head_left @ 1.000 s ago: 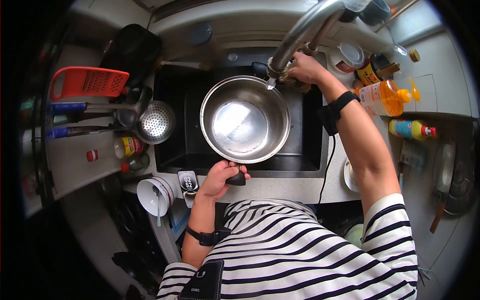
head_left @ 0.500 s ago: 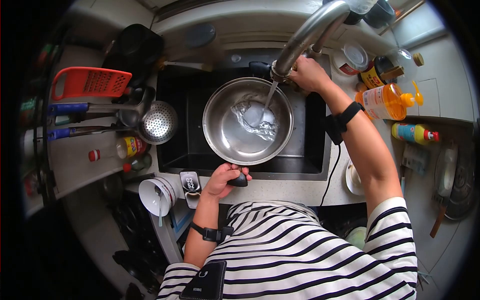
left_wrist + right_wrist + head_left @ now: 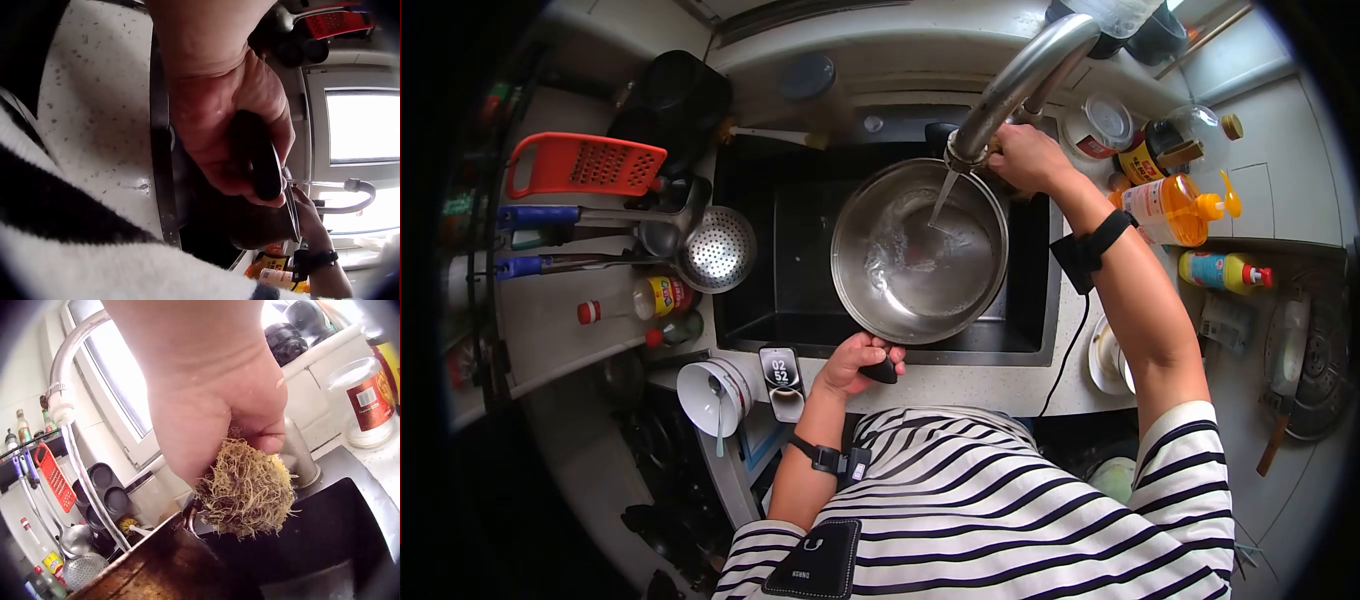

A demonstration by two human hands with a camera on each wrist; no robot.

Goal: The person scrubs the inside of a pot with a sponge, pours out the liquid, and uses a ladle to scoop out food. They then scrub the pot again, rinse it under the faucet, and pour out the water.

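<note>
My left hand (image 3: 848,365) grips the black handle (image 3: 267,162) of a steel pan (image 3: 970,285), fingers curled round it. The pan sits over the black sink (image 3: 745,250), beneath the curved faucet (image 3: 1032,72). A stream of water (image 3: 87,481) falls from the spout into the pan, and shallow water swirls on its bottom. Close behind the spout is my right hand (image 3: 1032,160), holding a shaggy, straw-coloured fibre scrubber (image 3: 247,490). In the right wrist view the scrubber hangs below the palm, just beyond the pan's browned outer side. Most of my right fingertips are hidden.
Left of the sink lie a red grater (image 3: 590,165), a skimmer (image 3: 718,250), ladles and bottles. A phone (image 3: 781,382) and bowls (image 3: 708,395) stand at the front left. Along the right are an orange pump bottle (image 3: 1175,208), a yellow bottle (image 3: 1222,268) and a plate (image 3: 1103,362).
Water has started running from the faucet into the pan. My left hand has swung the pan rightward and slightly nearer to me. My right hand stays by the faucet, shifted slightly right.
</note>
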